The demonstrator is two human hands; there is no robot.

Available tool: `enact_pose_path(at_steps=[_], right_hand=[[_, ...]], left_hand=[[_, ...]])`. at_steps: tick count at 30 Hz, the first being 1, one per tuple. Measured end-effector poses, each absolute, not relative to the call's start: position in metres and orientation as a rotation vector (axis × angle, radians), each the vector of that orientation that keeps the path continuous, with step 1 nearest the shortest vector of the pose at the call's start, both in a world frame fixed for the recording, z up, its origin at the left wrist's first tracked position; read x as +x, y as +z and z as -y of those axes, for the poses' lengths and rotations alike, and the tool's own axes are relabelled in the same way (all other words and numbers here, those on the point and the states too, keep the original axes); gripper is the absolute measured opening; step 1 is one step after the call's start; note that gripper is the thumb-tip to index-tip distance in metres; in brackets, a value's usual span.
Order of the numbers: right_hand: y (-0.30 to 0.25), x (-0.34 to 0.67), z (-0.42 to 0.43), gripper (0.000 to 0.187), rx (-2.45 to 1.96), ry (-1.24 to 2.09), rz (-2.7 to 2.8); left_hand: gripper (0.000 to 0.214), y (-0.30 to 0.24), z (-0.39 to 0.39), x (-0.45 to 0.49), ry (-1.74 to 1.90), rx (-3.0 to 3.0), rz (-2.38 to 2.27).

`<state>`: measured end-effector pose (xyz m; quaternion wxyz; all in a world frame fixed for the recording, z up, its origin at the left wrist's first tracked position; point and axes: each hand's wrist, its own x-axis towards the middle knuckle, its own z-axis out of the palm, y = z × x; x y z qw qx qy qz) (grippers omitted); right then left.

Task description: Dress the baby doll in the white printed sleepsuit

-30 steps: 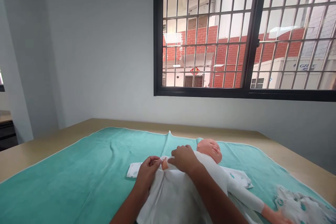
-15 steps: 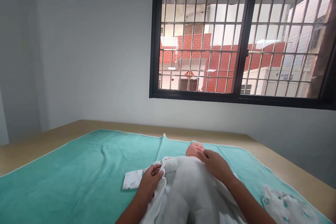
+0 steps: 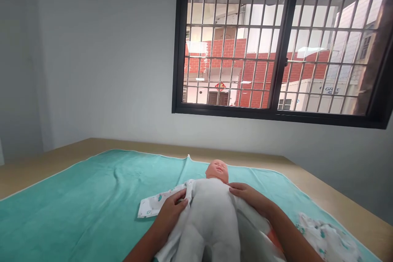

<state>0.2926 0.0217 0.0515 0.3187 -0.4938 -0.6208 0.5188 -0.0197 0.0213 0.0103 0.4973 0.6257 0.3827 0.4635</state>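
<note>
1. Doll [image 3: 213, 208]: face up on a teal towel [image 3: 92, 208] spread over a wooden table [image 3: 73, 147], head toward the wall. The head is pink and smooth; the torso and legs are soft, white and plump, the legs running toward the viewer.
2. Garment [image 3: 172, 241]: white cloth beside the doll, along the left hand's side. A sleeve [image 3: 152, 207] with small teal markings extends outward over the towel.
3. Left hand [image 3: 172, 208]: fingers curled, thumb and forefinger a little apart at the garment's edge, just beside the doll's shoulder. Whether the cloth is pinched between them cannot be told.
4. Right hand [image 3: 250, 196]: fingers extended and close together, laid against the doll's opposite shoulder without closing around it.
5. Crumpled printed cloth [image 3: 330, 239]: on the towel, beyond the right forearm, apart from the doll.
</note>
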Motion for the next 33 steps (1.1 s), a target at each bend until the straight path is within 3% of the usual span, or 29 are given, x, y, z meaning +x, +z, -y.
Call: enact_pose_path(at_steps=[11,16,22,26,33], right_hand=[[0.041,0.261,-0.022,0.056,-0.984,1.705,1.657],[0.027,0.257,-0.025,0.065,-1.124,1.587,1.701],[0.023,0.253,-0.029,0.06,-1.177,1.458,1.782],[0.024,0.252,-0.03,0.061,-1.131,1.386,1.799],[0.023,0.25,-0.032,0.059,-1.168,1.306,1.873]], left_hand=[[0.057,0.006,-0.04,-0.038,1.192,1.553,-1.003],[0.049,0.035,-0.016,-0.035,1.137,1.695,-1.1],[0.042,0.07,0.014,-0.045,0.967,1.579,-0.915],[0.045,0.071,0.017,-0.053,0.811,1.404,-0.664],[0.041,0.06,0.012,-0.051,0.862,1.322,-0.574]])
